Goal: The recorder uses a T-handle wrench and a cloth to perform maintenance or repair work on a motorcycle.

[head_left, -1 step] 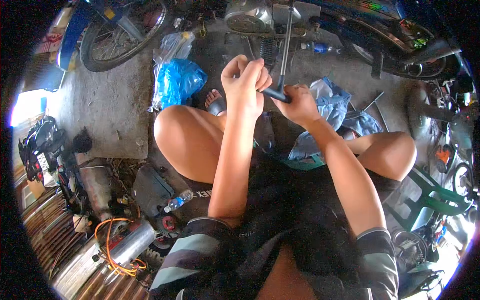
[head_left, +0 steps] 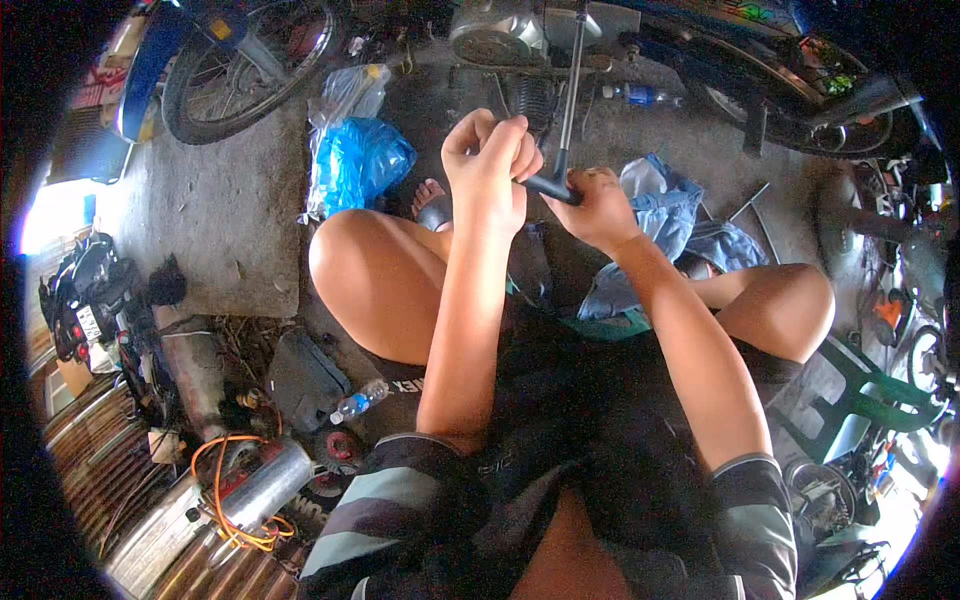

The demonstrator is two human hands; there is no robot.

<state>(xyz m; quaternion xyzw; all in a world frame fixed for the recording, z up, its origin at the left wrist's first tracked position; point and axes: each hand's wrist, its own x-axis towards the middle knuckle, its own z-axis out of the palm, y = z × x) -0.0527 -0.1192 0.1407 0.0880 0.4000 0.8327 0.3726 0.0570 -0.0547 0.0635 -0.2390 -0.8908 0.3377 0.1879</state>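
Note:
A tool with a black crossbar handle [head_left: 552, 188] and a long silver shaft [head_left: 572, 95] lies between my two hands. The shaft runs away from me toward the motorcycle engine [head_left: 497, 40]; its far end is out of view and its exact kind does not show. My left hand [head_left: 492, 160] is closed round the left part of the handle. My right hand [head_left: 597, 208] is closed at the right part, beside the base of the shaft. Both forearms reach forward between my bent knees.
A blue plastic bag [head_left: 360, 165] lies left of my hands. Denim cloth [head_left: 660, 215] lies to the right, near a metal rod [head_left: 748, 200]. A motorcycle wheel [head_left: 185, 110] stands at the far left. A green plastic chair [head_left: 860, 385] and a water bottle [head_left: 360, 400] flank me.
The scene has shifted very slightly in view. Both hands stay closed on the black handle in the same pose.

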